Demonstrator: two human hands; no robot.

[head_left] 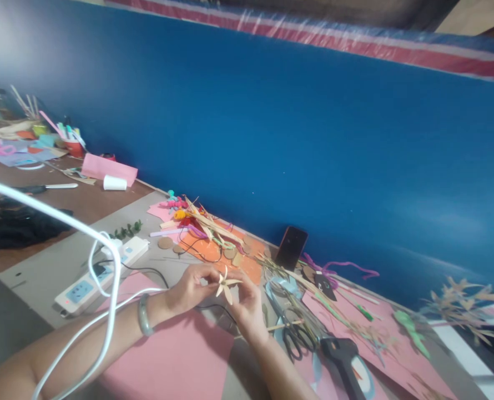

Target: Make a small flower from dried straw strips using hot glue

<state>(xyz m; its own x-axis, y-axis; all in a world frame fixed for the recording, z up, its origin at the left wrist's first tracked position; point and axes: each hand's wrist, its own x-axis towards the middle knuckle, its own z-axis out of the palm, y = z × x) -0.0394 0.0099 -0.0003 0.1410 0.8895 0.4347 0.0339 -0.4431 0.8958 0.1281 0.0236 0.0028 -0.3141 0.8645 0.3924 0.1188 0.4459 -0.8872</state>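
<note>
My left hand (pixel 191 289) and my right hand (pixel 247 303) meet over the table's near edge. Together they pinch a small pale straw flower (pixel 226 284) with several thin petals. The left hand wears a grey-green bangle (pixel 144 315) at the wrist. Both hands have their fingers closed on the flower's base. Under them lies a pink paper sheet (pixel 176 361). A pile of straw strips and coloured bits (pixel 205 225) sits on an orange sheet just beyond the hands.
A white power strip (pixel 101 272) and white cable (pixel 109 289) lie left. Black scissors (pixel 297 339) and a glue gun (pixel 347 361) lie right. A dark phone (pixel 292 247) leans on the blue wall (pixel 313 139). Straw flowers (pixel 463 303) lie far right.
</note>
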